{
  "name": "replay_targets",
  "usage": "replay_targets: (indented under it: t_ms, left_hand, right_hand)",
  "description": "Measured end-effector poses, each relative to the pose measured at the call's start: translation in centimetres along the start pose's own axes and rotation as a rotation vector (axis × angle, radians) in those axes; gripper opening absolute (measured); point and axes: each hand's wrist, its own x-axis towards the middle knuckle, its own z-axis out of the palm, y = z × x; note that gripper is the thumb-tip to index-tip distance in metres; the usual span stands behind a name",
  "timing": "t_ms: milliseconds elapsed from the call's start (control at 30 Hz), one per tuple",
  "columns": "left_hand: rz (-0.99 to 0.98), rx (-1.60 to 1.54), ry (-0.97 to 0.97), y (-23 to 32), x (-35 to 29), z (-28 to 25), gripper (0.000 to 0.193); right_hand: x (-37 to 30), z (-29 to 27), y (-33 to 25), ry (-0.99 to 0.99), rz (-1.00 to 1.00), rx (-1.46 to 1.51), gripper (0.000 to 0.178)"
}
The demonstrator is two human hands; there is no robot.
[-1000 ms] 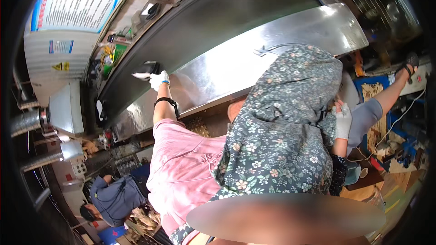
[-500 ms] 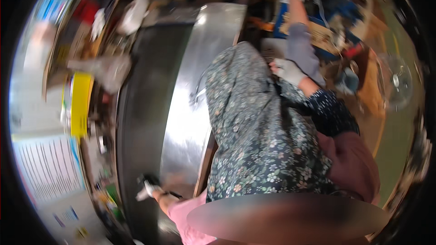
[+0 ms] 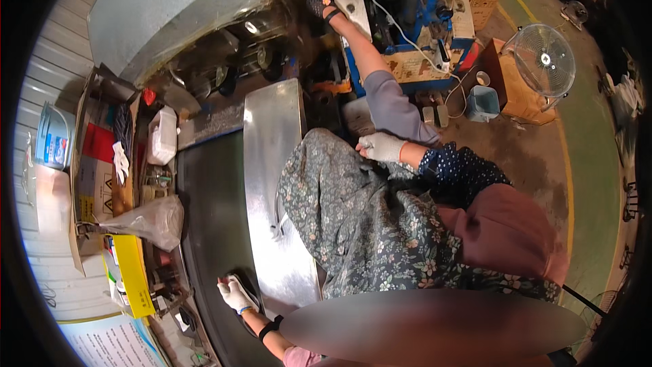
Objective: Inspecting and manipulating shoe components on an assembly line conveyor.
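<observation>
My left hand (image 3: 235,295), in a pale glove with bare fingertips, is over the dark belt (image 3: 210,217). Its fingers reach forward, slightly apart. Close against that hand, on the belt, is a dark curved object (image 3: 248,291) with a pale edge; its kind is unclear. My right hand (image 3: 382,147), gloved the same way, is above my lap, at the edge of a floral apron (image 3: 367,211). Its fingers curl together, and whatever they may hold is hidden. A bright metal plate (image 3: 275,163) runs along the belt between the two hands.
Left of the belt are a yellow box (image 3: 138,278), a plastic bag (image 3: 153,223) and a white container (image 3: 163,136). A metal hood (image 3: 183,13) rises at the far end. At right stand a blue-framed machine (image 3: 414,71), a grey bucket (image 3: 483,103) and a fan (image 3: 543,60).
The view has shifted, bringing the hood and fan into plain sight. My left hand now lies left of the dark object rather than just below it. My right hand stays by the apron.
</observation>
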Motion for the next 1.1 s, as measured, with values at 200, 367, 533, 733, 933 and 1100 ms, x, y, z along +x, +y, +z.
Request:
replay_targets:
  t_ms: [200,367,533,733,933,1100]
  left_hand:
    - [-0.325,1.365,0.166,2.8,0.8,-1.0,0.106]
    - [-0.642,0.930,-0.125,1.1,1.7,0.5,0.080]
    - [-0.236,0.314,0.038,-0.3,2.9,7.5,0.053]
    - [-0.404,-0.649,-0.010,5.9,1.0,13.7,0.039]
    - [-0.066,-0.528,-0.478,13.8,-11.1,21.5,0.057]
    - [0.241,-0.231,-0.855,16.8,-16.2,28.9,0.097]
  right_hand:
    - [-0.4,-1.4,1.1,0.018,0.100,0.064,0.027]
    - [-0.3,-0.7,2.5,0.057,0.092,-0.010,0.028]
    - [-0.2,-0.3,2.8,0.016,0.063,-0.022,0.027]
    - [-0.9,-2.1,-3.0,0.026,-0.050,0.026,0.029]
    - [0.6,-4.9,-13.2,-0.016,-0.429,0.090,0.048]
    - [-0.6,-6.9,-15.9,0.386,-0.378,0.036,0.057]
